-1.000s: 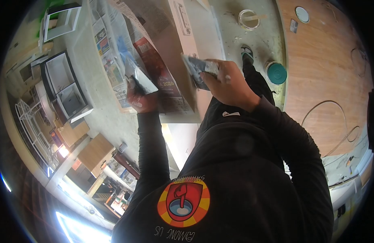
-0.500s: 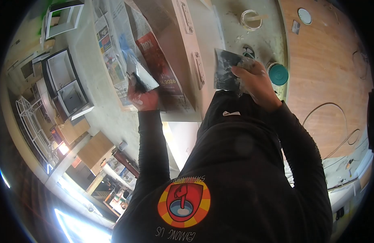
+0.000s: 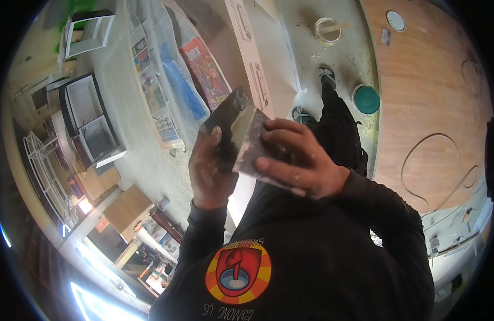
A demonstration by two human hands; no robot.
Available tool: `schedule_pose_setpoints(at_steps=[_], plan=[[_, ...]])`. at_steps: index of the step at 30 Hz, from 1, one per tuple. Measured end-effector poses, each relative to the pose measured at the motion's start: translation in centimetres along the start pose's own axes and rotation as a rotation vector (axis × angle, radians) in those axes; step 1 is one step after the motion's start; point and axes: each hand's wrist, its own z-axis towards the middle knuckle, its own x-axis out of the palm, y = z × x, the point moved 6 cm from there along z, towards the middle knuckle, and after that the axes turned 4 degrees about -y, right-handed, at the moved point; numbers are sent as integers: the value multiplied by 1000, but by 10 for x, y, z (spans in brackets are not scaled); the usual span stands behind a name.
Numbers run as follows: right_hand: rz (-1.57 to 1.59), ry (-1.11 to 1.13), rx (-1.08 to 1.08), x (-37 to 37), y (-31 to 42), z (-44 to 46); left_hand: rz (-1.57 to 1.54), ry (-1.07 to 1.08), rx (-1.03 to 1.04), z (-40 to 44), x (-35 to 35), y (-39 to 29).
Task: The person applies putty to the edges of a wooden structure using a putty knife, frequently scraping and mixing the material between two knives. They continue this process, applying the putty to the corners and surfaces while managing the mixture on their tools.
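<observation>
Drawing closer together, left fingers [image 3: 215, 136] clutching a dark plate [image 3: 222, 119], right fingers [image 3: 279, 170] gripping a smeared scraper [image 3: 249, 140] beside it.

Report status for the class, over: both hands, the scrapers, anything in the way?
Left hand gripping dark scraper. Right hand gripping second scraper. Pale paste showing between blades. No obstruction seen around either hand.

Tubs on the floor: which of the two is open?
The white-rimmed tub, with a pale flat stick reaching over its rim. The other, nearer the hands, is covered by a teal lid.
</observation>
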Motion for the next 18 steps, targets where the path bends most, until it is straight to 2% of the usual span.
schedule_pose_setpoints(at_steps=[1,2,4,6,8,10,11,14,16,17,18], plan=[[-68,1,-63,8,2,-6,-159,-49,-63,-9,10,-1],[-73,-4,-62,9,6,-10,-156,-43,-65,-16,17,-3],[-178,34,-7,15,8,-19,50,-156,67,-25,15,-10],[-207,16,7,17,8,-31,-58,-190,14,-33,1,-4],[-231,-4,25,15,7,-45,-76,-219,91,-41,-4,-6],[-348,82,132,11,-4,-60,-116,-202,124,-46,-9,-10],[-398,155,192,10,-13,-67,-96,-195,190,-46,-8,-16],[-286,114,315,-5,-27,-78,19,-271,324,-44,-11,-25],[-246,87,287,-19,-22,-72,287,-298,436,-43,-7,-31],[-260,103,254,-25,-18,-65,543,-264,586,-45,2,-37],[-282,115,218,-32,-14,-58,355,-288,495,-40,3,-29]])
